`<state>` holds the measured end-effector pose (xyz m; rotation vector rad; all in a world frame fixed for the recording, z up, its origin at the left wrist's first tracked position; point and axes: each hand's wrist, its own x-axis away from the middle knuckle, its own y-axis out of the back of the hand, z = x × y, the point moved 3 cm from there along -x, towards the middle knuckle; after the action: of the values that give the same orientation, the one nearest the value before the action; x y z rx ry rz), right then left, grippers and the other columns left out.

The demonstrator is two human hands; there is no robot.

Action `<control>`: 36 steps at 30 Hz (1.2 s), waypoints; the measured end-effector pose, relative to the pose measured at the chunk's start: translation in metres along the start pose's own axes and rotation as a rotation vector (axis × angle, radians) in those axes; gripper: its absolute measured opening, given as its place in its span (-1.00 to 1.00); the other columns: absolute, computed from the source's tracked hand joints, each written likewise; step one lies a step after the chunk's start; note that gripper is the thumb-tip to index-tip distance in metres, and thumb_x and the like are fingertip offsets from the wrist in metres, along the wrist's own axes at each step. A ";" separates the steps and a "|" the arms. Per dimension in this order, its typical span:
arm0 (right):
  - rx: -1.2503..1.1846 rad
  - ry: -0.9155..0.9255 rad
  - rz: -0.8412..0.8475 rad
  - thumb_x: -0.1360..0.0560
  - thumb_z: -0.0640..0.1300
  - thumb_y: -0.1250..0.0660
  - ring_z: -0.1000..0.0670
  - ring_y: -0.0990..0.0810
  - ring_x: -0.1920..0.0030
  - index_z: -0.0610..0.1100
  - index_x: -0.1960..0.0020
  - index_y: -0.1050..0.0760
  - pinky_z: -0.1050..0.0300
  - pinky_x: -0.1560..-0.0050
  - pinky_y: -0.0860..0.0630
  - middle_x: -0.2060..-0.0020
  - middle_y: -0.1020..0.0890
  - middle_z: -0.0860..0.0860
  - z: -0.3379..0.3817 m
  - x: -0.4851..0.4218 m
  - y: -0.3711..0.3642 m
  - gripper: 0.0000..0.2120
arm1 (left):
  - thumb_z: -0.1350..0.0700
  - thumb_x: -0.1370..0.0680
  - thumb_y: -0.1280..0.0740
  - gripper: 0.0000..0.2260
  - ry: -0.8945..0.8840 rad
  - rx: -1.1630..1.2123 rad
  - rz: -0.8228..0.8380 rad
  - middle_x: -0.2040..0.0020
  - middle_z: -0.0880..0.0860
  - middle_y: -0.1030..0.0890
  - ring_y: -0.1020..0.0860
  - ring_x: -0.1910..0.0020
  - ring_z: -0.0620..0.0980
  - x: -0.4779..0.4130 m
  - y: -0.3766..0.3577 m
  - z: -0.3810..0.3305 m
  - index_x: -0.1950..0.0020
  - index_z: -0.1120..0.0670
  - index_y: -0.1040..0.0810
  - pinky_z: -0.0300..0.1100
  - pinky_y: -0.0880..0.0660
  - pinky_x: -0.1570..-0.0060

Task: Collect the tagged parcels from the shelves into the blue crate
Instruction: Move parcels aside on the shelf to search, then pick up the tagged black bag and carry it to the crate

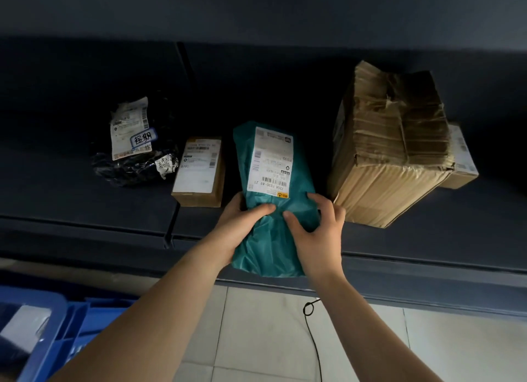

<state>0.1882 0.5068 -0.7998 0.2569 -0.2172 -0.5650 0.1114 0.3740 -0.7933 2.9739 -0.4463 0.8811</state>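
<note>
Teal plastic parcel (pixel 271 247) lies on the shelf (pixel 85 205) with its long axis pointing away from the person and its near end overhanging the shelf edge. The left hand (pixel 239 225) and right hand (pixel 319 233) both clasp that near end, thumbs on top. Below and left of the parcel, on the left hand's side, sits the blue crate (pixel 34 294), holding something pale and blurred.

I see the left hand (pixel 242 227) and right hand (pixel 322 233) gripping the teal parcel (pixel 273 245) at its near end, thumbs on top. It overhangs the dark shelf (pixel 85 210) between a small cardboard box (pixel 198 172) and a large taped carton (pixel 390 153) — blue crate (pixel 45 333) at lower left.
</note>
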 end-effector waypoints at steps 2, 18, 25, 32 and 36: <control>0.065 0.008 0.014 -0.48 -0.11 -0.46 0.23 -0.39 -0.05 0.00 -0.33 -0.40 0.64 -0.01 -0.29 -0.20 -0.32 0.06 -0.008 0.000 0.000 -0.53 | 0.21 -0.46 -0.47 -0.66 -0.016 -0.041 -0.062 -0.04 0.00 -0.66 -0.66 0.07 -0.09 -0.004 0.004 0.008 -0.18 -0.02 -0.51 -0.26 -0.57 0.18; 0.080 0.255 -0.089 -0.51 -0.10 -0.40 -0.02 -0.45 -0.24 -0.06 -0.23 -0.52 0.06 -0.27 -0.40 -0.15 -0.54 0.06 0.095 0.004 -0.066 -0.70 | 0.27 -0.58 -0.32 -0.65 -0.303 0.064 -0.349 -0.01 -0.02 -0.60 -0.54 -0.23 -0.10 0.045 0.128 -0.076 -0.36 0.11 -0.42 -0.04 -0.37 -0.39; 0.039 0.343 0.059 -0.47 -0.04 -0.40 -0.05 -0.51 -0.24 -0.07 -0.26 -0.49 -0.04 -0.24 -0.48 -0.19 -0.55 -0.01 0.156 -0.027 -0.186 -0.62 | 0.17 -0.57 -0.34 -0.60 -0.290 0.074 -0.571 -0.33 0.06 -0.50 -0.48 -0.24 -0.05 0.033 0.242 -0.094 -0.40 0.06 -0.37 -0.17 -0.41 -0.25; -0.032 0.115 -0.027 -0.51 -0.01 -0.41 -0.01 -0.50 -0.27 -0.08 -0.34 -0.44 0.17 -0.15 -0.41 -0.27 -0.54 0.00 0.145 -0.047 -0.223 -0.56 | 0.10 -0.57 -0.34 -0.56 -0.235 0.083 -0.572 -0.42 0.08 -0.41 -0.39 -0.38 0.01 0.010 0.282 -0.076 -0.44 0.06 -0.36 -0.26 -0.30 -0.16; 0.027 0.087 -0.020 -0.52 0.00 -0.40 0.04 -0.48 -0.25 -0.09 -0.38 -0.41 0.19 -0.13 -0.36 -0.28 -0.53 0.00 0.136 -0.060 -0.220 -0.53 | 0.05 -0.57 -0.34 -0.53 -0.185 0.095 -0.511 -0.45 0.07 -0.38 -0.38 -0.40 0.02 -0.011 0.286 -0.068 -0.46 0.05 -0.34 -0.25 -0.30 -0.18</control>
<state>-0.0078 0.3370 -0.7447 0.3092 -0.1381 -0.5693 -0.0116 0.1082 -0.7622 3.0298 0.3585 0.5896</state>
